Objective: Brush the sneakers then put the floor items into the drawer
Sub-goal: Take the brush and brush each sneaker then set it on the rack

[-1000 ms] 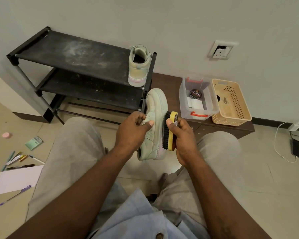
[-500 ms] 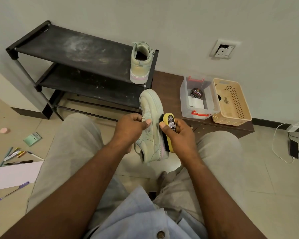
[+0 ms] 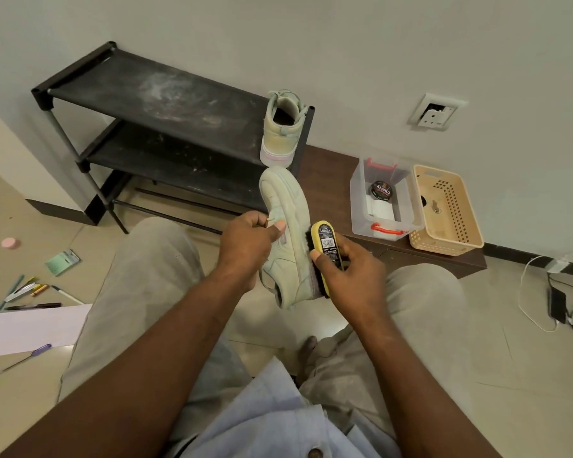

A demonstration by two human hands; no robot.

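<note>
Sneaker one is up over the lap, tipped on its side so the brush can rub its side. The left hand grips it near the laces, fingers curled tight. The right hand wraps round the yellow brush and its bristles press on the shoe. Both arms reach forward. The other sneaker sits on the black rack. Pens and paper wait on the floor.

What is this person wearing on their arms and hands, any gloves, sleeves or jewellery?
Nothing: the left hand and right hand are bare, with no gloves, rings or watch. Both forearms are uncovered. A pale blue shirt with a brown button shows below.
</note>
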